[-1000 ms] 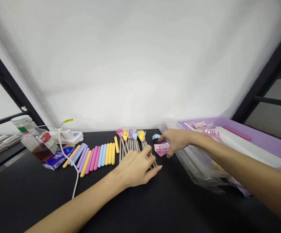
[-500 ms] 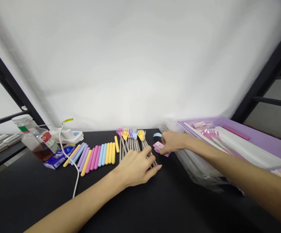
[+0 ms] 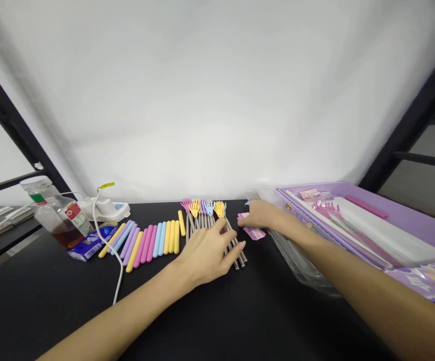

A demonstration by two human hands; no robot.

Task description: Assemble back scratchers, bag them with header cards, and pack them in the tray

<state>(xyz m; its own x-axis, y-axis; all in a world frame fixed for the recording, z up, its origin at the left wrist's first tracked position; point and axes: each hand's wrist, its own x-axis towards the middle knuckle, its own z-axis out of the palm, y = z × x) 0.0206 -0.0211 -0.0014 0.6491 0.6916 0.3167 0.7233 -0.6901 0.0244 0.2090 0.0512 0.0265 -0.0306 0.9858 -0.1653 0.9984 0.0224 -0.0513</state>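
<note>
My left hand (image 3: 211,250) rests palm down over the metal rods of several back scratchers, fingers bent and thumb apart. Their hand-shaped heads, among them a yellow one (image 3: 220,209) and a blue one (image 3: 209,208), point to the wall. My right hand (image 3: 264,214) is closed, fingertips down at a pink printed card (image 3: 254,232) on the table. A bit of light blue (image 3: 247,203) shows beside its knuckles; the rest is hidden, and I cannot make out what the fingers grip. Left of my left hand lies a row of coloured handle sleeves, including a pink one (image 3: 148,243).
A purple box (image 3: 401,220) on the right holds a pink back scratcher (image 3: 326,209) and printed cards. Clear plastic bags (image 3: 296,260) lie along it. At left are a bottle of brown liquid (image 3: 64,220), a blue packet (image 3: 89,245), a power strip (image 3: 115,211) and a white cable (image 3: 117,255).
My right hand has shifted slightly left, covering most of the light blue head that showed beside it. My left hand has moved a little back and left, baring more rod ends.
</note>
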